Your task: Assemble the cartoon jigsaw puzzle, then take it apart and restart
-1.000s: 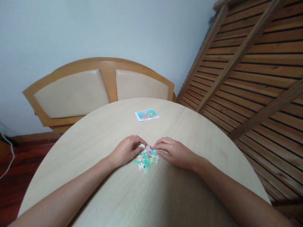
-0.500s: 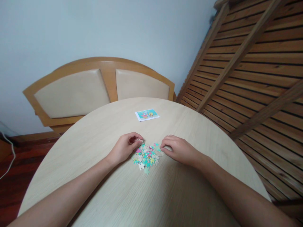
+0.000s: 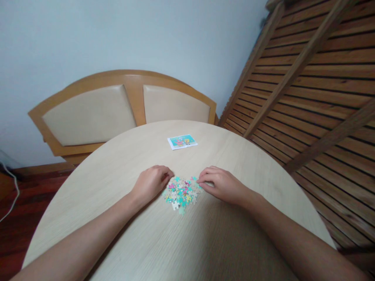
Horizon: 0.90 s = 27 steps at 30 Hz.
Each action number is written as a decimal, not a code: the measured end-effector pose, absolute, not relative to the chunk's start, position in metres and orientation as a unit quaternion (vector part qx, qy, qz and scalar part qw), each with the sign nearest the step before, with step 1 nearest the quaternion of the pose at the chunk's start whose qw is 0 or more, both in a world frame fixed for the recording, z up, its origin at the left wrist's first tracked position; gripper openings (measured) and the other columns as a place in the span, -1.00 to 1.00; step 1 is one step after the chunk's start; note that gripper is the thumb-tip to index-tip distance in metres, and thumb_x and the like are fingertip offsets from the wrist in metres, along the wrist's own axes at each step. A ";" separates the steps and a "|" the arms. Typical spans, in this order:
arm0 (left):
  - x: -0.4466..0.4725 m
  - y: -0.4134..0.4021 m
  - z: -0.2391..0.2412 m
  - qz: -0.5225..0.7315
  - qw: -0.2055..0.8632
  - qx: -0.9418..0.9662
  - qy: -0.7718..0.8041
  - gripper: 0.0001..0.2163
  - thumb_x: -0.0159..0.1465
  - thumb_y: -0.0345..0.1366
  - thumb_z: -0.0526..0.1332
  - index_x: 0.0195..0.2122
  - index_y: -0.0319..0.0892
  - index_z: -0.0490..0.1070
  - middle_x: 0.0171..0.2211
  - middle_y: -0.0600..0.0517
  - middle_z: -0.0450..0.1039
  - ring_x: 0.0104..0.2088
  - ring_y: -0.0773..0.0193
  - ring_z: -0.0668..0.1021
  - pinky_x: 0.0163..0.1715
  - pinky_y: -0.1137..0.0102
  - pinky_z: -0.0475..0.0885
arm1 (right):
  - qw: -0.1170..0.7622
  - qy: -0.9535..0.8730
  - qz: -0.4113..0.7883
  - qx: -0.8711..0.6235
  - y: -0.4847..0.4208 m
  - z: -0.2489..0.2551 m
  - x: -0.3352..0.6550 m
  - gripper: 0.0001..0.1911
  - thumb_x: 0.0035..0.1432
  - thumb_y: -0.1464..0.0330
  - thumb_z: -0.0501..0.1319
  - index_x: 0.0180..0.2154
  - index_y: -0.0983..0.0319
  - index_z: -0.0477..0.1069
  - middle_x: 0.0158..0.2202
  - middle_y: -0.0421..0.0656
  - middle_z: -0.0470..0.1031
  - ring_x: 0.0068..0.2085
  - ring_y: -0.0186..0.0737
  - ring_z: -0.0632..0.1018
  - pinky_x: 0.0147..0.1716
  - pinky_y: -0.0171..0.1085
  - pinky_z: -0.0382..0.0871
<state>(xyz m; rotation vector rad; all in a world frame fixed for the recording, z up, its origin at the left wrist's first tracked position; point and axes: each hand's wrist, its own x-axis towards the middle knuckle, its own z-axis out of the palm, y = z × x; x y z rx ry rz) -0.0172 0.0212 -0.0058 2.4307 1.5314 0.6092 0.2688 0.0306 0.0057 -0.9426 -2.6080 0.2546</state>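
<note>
A loose heap of jigsaw puzzle pieces [image 3: 182,194] in teal, white, pink and yellow lies on the round table in front of me. At the heap's upper left edge is my left hand [image 3: 152,180], its fingers bent and drawn together; whatever is between the tips is hidden. My right hand [image 3: 219,182] rests at the upper right edge, thumb and forefinger pinched beside the outer pieces. Whether a piece is in that pinch is too small to tell. Beyond both hands lies a white-edged picture card [image 3: 183,142] with cartoon figures on teal.
The pale wooden table [image 3: 117,171] has a curved edge. Behind it stands a wooden headboard [image 3: 140,99] with cream panels against the wall. Slatted wooden boards [image 3: 319,89] lean on the right, and a white cable [image 3: 14,187] hangs at far left.
My left hand has shifted slightly left and its fingers have drawn closer; the pale piece seen at its fingertips no longer shows there. The right fingertips have moved slightly left.
</note>
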 end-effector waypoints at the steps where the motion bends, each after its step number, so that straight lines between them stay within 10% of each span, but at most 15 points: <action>1: -0.017 0.021 -0.006 0.204 0.102 0.823 0.521 -0.81 0.32 -0.35 0.14 -0.23 -0.09 0.57 -0.25 0.00 0.63 -0.26 0.15 0.60 -0.30 0.34 0.41 | 0.172 -0.922 0.088 -0.336 0.031 0.006 0.270 -0.82 0.34 0.34 0.22 -0.21 0.19 0.61 -0.20 -0.11 0.62 -0.14 -0.14 0.58 -0.11 -0.17 0.42; 27: -0.025 0.017 0.002 0.188 0.107 0.837 0.503 -0.83 0.38 -0.21 0.22 -0.15 -0.08 0.59 -0.16 -0.04 0.59 -0.15 0.11 0.59 -0.18 0.29 0.48 | 0.165 -0.909 0.077 -0.375 0.033 0.009 0.272 -0.83 0.34 0.31 0.22 -0.13 0.19 0.58 -0.15 -0.10 0.63 -0.10 -0.12 0.60 -0.06 -0.15 0.40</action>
